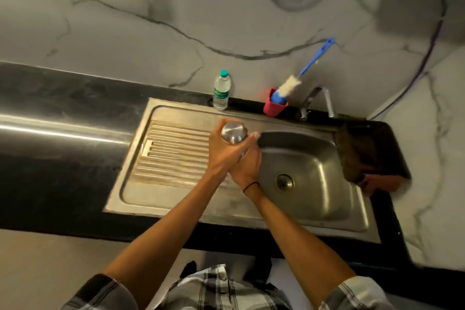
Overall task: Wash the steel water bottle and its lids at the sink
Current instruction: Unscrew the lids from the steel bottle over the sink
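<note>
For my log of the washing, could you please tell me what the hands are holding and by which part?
Both hands hold the steel bottle: the left hand wraps its upper body, the right hand grips lower down.

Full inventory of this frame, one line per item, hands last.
steel water bottle: 1, silver, held above the drainboard edge, base toward camera
sink: 1, steel, basin right, ribbed drainboard left
tap: 1, steel, behind the basin
plastic bottle: 1, clear with teal cap, upright at the sink's back edge
cup: 1, red, behind the sink
bottle brush: 1, blue handle and white bristles, standing in the cup
cloth: 1, dark brown, on the counter right of the basin
counter: 1, black
left hand: grip round the bottle
right hand: grip round the bottle
</note>
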